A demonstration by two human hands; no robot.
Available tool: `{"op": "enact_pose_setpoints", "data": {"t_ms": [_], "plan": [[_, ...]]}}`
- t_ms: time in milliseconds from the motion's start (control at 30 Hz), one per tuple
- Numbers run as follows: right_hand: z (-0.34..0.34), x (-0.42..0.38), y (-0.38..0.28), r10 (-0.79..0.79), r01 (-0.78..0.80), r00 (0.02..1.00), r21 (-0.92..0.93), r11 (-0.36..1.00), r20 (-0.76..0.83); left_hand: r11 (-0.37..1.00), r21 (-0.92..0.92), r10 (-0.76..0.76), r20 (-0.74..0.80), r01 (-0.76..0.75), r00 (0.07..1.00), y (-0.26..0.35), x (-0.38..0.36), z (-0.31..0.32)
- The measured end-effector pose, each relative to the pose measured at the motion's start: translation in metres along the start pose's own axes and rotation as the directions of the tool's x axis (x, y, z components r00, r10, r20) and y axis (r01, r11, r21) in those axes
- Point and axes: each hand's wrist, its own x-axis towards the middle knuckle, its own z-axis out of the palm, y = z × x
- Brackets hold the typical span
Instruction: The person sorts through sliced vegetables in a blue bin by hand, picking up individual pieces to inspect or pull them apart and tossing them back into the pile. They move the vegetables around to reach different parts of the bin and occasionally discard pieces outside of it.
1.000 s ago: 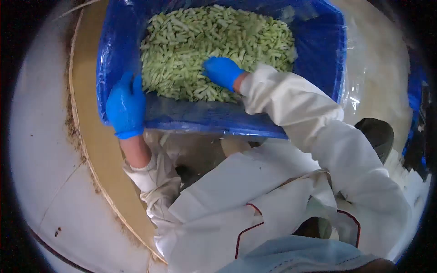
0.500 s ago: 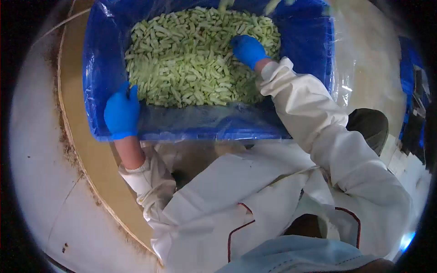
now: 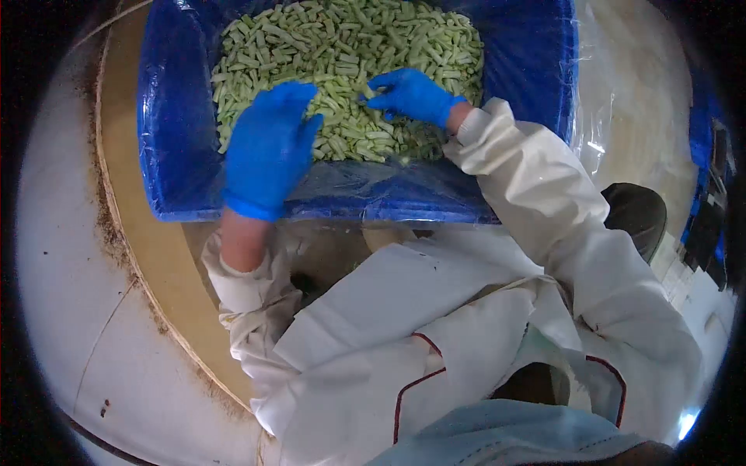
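A blue crate [image 3: 435, 203] lined with clear plastic holds a thick layer of pale green cut vegetable sticks [image 3: 342, 46]. My left hand [image 3: 268, 151], in a blue glove, reaches over the near left part of the layer with its fingers stretched out and thumb apart. From the right side my gloved right hand [image 3: 412, 97] hangs close over the sticks, fingers pointing left and spaced apart. Its fingertips overlap the pieces in this view. No stick shows held in either hand.
A tan curved board [image 3: 124, 140] edges the left side, beside a pale stained floor [image 3: 66, 233]. Clear plastic sheeting [image 3: 598, 116] hangs past the crate's right rim. My white coat [image 3: 404, 311] fills the near side.
My left hand has left the crate's near left corner and moved right and up over the sticks. The right hand has shifted slightly left and down. Blurred pieces at the top are gone from view.
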Motion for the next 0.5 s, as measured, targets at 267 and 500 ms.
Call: {"op": "enact_pose_setpoints", "data": {"t_ms": [267, 500], "plan": [[0.004, -0.043, -0.084, -0.234, 0.251, 0.958, 0.091, 0.964, -0.166, 0.995, -0.088, 0.054, 0.145, -0.041, 0.988, 0.022, -0.002, 0.011], [-0.005, -0.049, -0.101, -0.027, -0.015, 0.997, 0.519, 0.855, 0.073, 0.984, -0.071, -0.173, -0.131, 0.165, 0.976, 0.035, 0.000, 0.010]]}}
